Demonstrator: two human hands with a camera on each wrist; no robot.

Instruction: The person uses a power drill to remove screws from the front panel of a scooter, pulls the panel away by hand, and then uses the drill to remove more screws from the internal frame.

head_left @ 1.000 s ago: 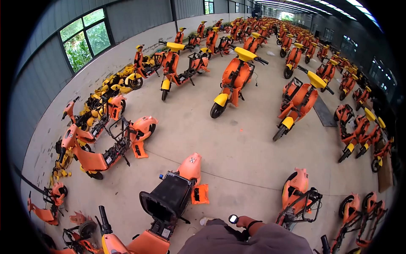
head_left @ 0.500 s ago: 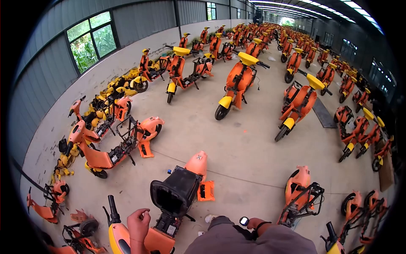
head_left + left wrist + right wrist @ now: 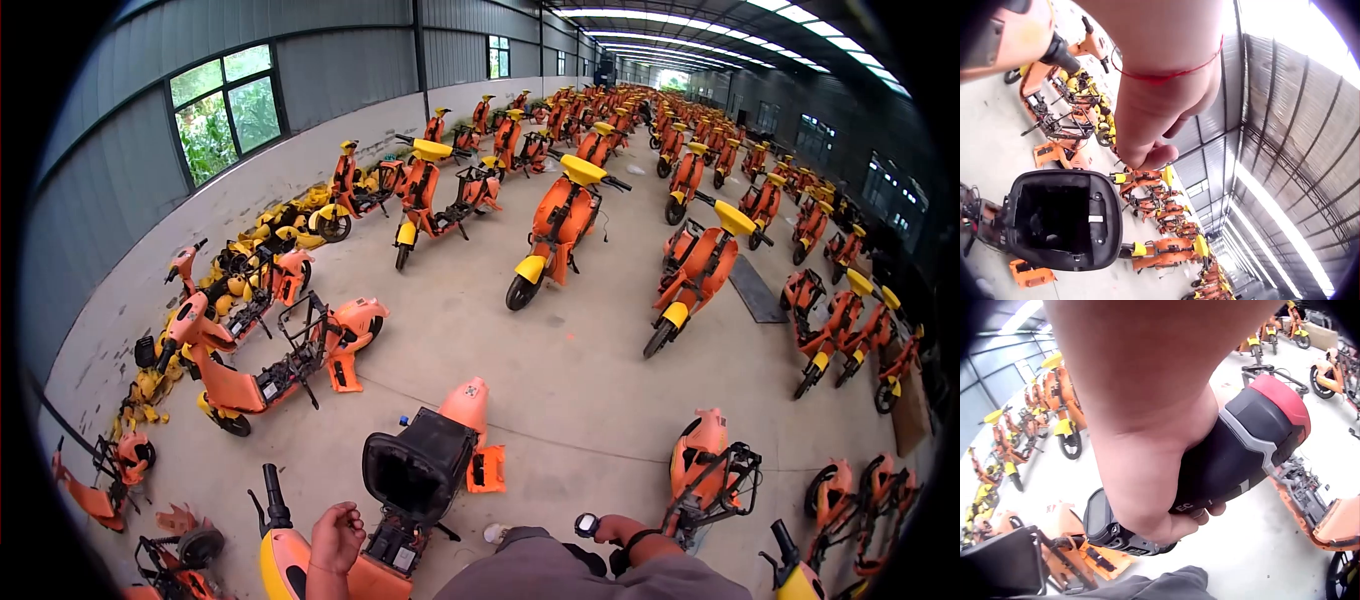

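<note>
My left hand (image 3: 338, 540) is raised over the nearest orange scooter (image 3: 285, 560), fingers loosely curled with nothing in them. In the left wrist view, the hand (image 3: 1160, 125) wears a red string at the wrist, and a black open storage bucket (image 3: 1063, 219) stands below it on the scooter. My right hand (image 3: 1141, 469) grips a black cordless power tool (image 3: 1229, 453) with a red end cap and grey trim. Its working end is hidden. From the head, the right hand (image 3: 615, 527) shows low beside my dark clothing.
A stripped scooter frame (image 3: 710, 475) stands to my right and another scooter (image 3: 290, 360) at left. Rows of orange and yellow scooters (image 3: 555, 225) fill the hall ahead. Yellow parts (image 3: 240, 265) lie heaped along the left wall. An orange panel (image 3: 487, 470) is by the bucket.
My left hand has come up into the head view over the nearest scooter and shifted slightly right. The right hand stays low, a little further right in the view.
</note>
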